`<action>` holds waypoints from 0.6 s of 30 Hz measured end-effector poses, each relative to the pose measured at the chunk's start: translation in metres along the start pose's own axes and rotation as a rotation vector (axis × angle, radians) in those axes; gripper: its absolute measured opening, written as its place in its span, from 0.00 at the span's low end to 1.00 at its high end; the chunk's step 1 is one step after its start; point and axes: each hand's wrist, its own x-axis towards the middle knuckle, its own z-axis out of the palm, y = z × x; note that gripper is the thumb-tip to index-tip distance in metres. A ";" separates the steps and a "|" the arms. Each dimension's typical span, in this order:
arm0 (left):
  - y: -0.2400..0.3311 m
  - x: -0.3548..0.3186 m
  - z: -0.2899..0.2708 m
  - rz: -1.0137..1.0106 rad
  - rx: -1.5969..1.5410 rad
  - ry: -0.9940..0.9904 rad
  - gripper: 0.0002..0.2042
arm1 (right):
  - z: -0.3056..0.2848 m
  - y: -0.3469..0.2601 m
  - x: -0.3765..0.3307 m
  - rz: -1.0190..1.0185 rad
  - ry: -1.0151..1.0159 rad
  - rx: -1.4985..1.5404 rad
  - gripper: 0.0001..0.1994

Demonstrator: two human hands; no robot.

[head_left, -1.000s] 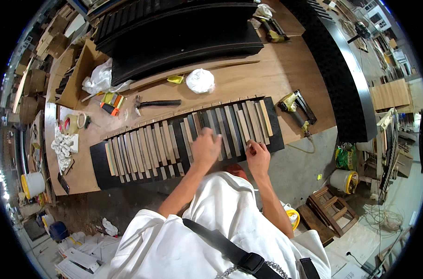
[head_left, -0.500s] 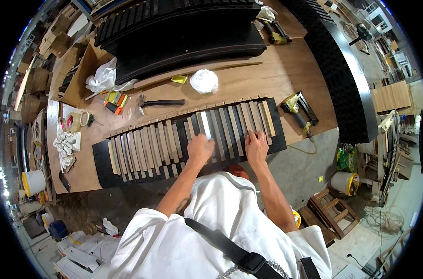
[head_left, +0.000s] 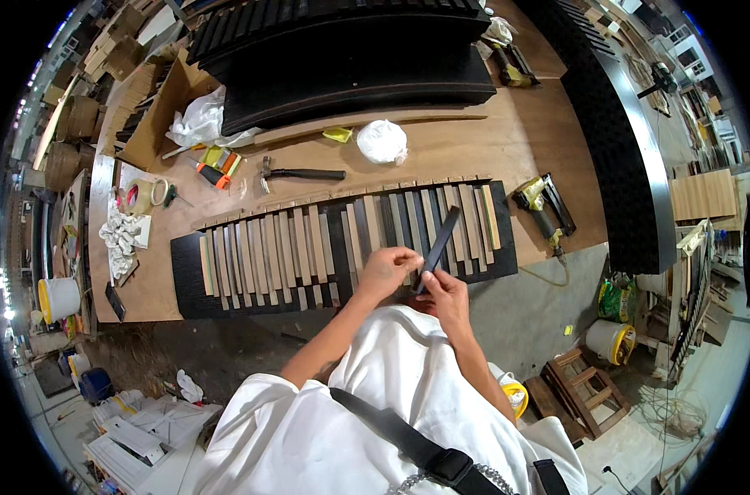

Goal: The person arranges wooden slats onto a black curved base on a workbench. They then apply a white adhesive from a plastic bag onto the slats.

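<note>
My right hand (head_left: 449, 299) grips the lower end of a loose dark wooden slat (head_left: 443, 235), held tilted above the black panel (head_left: 188, 289). Close beside that slat, my left hand (head_left: 386, 271) has its thumb and fingertips pinched together; whatever lies between them is too small to make out. Rows of brown and grey wooden slats (head_left: 299, 245) lie side by side across the panel. A dark gap splits the row left of its middle, and short slat ends show along the near edge.
Behind the panel lie a hammer (head_left: 305, 174), an orange-handled tool (head_left: 213, 175) and a white bundle (head_left: 382, 142). A nail gun (head_left: 540, 205) with a hose rests at the right. Stacked black panels (head_left: 354, 95) fill the back. Tape rolls (head_left: 158, 191) sit at the left.
Both hands have lifted from the row and come together in front. A dark slat is now up in my right hand. The view has shifted slightly.
</note>
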 end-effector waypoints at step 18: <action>-0.005 0.025 -0.001 -0.010 0.940 0.083 0.21 | -0.029 0.047 0.047 -0.710 0.482 -0.977 0.11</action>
